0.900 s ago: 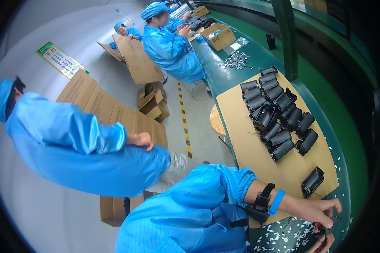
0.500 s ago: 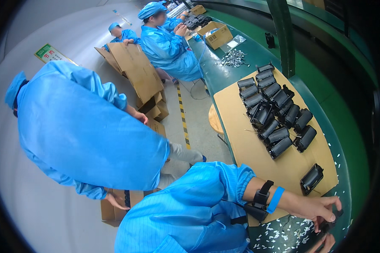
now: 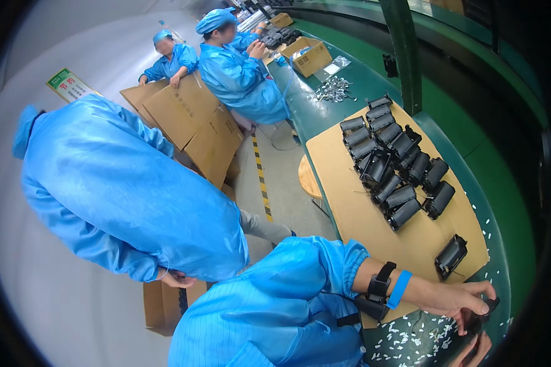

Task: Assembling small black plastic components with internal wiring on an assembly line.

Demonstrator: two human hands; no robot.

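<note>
Cardboard box (image 3: 312,56) stands far up the green bench (image 3: 312,116); contents indistinct. Left hand (image 3: 462,300) grips a small black part (image 3: 485,309) beyond the brown board (image 3: 373,226). Right hand (image 3: 474,352): finger state indeterminate.

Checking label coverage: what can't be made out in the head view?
- Right hand: mostly cut off by the lower rim; its grip cannot be told.
- Small black part at the left hand: mostly covered by the fingers, shape unclear.
- White bits on the green bench: too small to identify.
- Metal pieces: too small.
</note>
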